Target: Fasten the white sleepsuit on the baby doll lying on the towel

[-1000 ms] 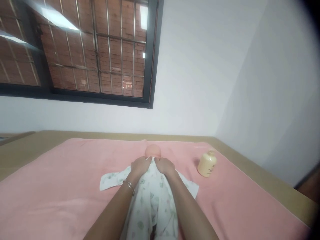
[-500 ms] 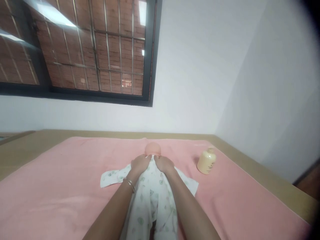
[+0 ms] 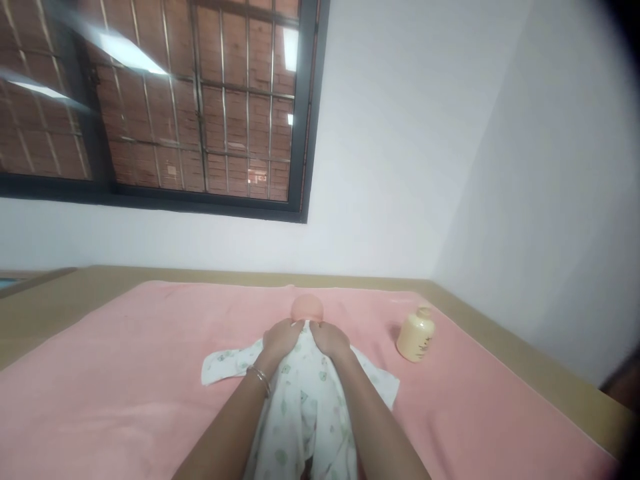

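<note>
A baby doll lies on the pink towel, its round head (image 3: 307, 308) toward the wall and its body hidden under cloth. Over it is a white baby garment with a small green print (image 3: 293, 400), its sleeves spread to both sides. My left hand (image 3: 283, 339), with a silver bangle on the wrist, grips the garment's neckline just below the head. Beside it my right hand (image 3: 330, 339) grips the neckline's other edge. Both hands are closed on the fabric, thumbs close together; the fingertips are hidden.
A cream bottle (image 3: 416, 337) stands on the towel to the right. The pink towel (image 3: 125, 373) covers most of a wooden table (image 3: 60, 293). A white wall (image 3: 380, 167) and a barred, dark-framed window (image 3: 200, 133) rise behind it.
The whole view has shifted slightly, so everything sits a little lower in the picture. Both hands keep their hold at the garment's neckline.
</note>
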`<state>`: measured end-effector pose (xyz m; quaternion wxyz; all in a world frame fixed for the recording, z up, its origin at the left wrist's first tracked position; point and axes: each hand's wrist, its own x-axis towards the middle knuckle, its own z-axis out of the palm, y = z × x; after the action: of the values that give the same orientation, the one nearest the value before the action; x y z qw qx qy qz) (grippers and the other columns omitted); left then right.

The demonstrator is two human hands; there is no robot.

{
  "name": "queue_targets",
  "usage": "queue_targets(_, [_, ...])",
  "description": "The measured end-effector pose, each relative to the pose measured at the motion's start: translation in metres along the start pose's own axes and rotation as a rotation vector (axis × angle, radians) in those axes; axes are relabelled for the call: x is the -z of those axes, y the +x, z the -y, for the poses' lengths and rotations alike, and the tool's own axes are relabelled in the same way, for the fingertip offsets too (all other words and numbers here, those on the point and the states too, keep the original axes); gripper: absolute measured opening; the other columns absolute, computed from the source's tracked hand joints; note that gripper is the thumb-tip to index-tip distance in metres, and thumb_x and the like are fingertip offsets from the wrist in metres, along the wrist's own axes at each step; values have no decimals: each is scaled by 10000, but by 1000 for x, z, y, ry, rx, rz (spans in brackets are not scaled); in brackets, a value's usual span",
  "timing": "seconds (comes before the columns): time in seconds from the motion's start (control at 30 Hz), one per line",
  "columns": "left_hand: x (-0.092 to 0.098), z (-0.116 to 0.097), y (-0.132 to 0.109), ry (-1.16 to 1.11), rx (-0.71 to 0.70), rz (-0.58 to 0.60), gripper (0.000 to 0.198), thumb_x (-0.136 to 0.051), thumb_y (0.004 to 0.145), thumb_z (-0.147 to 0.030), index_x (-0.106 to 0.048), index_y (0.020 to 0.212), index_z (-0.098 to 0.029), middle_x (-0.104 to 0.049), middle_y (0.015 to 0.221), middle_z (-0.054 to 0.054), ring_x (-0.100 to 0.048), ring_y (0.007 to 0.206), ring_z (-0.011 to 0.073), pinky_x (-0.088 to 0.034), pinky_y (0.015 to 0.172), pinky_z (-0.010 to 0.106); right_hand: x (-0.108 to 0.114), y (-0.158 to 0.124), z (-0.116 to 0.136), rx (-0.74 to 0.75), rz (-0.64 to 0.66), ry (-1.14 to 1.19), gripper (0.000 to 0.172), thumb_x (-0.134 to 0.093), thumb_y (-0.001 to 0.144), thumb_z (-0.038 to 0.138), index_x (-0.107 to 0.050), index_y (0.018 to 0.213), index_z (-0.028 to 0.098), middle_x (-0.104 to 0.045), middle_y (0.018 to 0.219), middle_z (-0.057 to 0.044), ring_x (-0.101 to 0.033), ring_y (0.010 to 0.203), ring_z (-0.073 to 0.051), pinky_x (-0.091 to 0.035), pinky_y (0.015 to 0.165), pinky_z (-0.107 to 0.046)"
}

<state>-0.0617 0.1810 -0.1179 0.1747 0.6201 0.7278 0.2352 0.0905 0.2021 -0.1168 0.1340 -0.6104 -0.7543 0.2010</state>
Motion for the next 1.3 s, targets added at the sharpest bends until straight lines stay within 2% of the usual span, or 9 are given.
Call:
queue_targets(0.3, [9,10,-14,-124,-87,15,496,-284,868,-495,-658,865,-171,-689,927,80,-620,853,216,-414,710,271,-5,-8,-3,30,-69,62,632,-128,896,537,-617,1026,159,-640,1017,-116,-587,937,-230,-414,766,-315])
queue_targets(0.47, [16,23,-27,17,-209,-271,410,-270,891,-306,-641,818,-145,-637,931,89,-561,917,190,-386,821,266,5,-31,-14,177,-167,-15,575,-101,938,422,-617,977,172,-640,990,-91,-572,924,-187,-395,785,-282])
queue_targets(0.6, [23,35,-47,316,-137,-350,347,-311,867,-201,-650,861,-124,-610,920,141,-538,957,238,-335,878,335,22,-54,-8,87,-339,-213,447,-248,924,327,-566,1140,99,-548,1182,-180,-469,1127,-261,-317,934,-381])
queue_targets(0.67, [24,41,-59,338,-107,-311,341,-313,874,-204,-635,961,-134,-615,951,136,-538,967,240,-321,887,347,24,-64,2,190,-454,-220,453,-285,917,304,-444,1298,119,-394,1366,-160,-325,1267,-252,-227,1020,-389])
queue_targets(0.73, [24,47,-70,326,-101,-275,359,-311,887,-236,-582,1105,-148,-607,1049,129,-516,1027,235,-300,919,345,21,-70,12,409,-418,-192,463,-293,923,314,-379,1357,179,-296,1443,-89,-212,1332,-206,-159,1066,-350])
queue_targets(0.83, [21,59,-81,343,-77,-237,438,-316,894,-314,-452,1285,-171,-535,1226,128,-429,1163,248,-238,983,373,14,-73,20,596,-224,-164,450,-295,926,352,-434,1323,195,-321,1435,-63,-215,1335,-192,-157,1075,-329])
queue_targets(1.0, [15,75,-89,396,-85,-261,505,-292,901,-364,-374,1353,-153,-473,1302,146,-373,1215,264,-179,1018,411,14,-70,27,576,-294,-147,520,-342,907,381,-347,1377,158,-245,1465,-95,-171,1350,-203,-113,1089,-360])
queue_targets(1.13, [11,76,-92,393,-75,-290,509,-294,905,-384,-368,1356,-160,-454,1321,142,-364,1218,268,-164,1026,415,16,-65,32,667,-162,-202,468,-351,906,380,-444,1311,165,-347,1417,-95,-242,1326,-199,-136,1083,-357])
queue_targets(1.3, [9,79,-92,397,-108,-311,505,-347,884,-356,-385,1347,-158,-468,1300,139,-371,1201,266,-155,1032,408,15,-58,29,653,-238,-173,516,-342,906,373,-367,1363,135,-276,1453,-99,-183,1350,-194,-116,1095,-365])
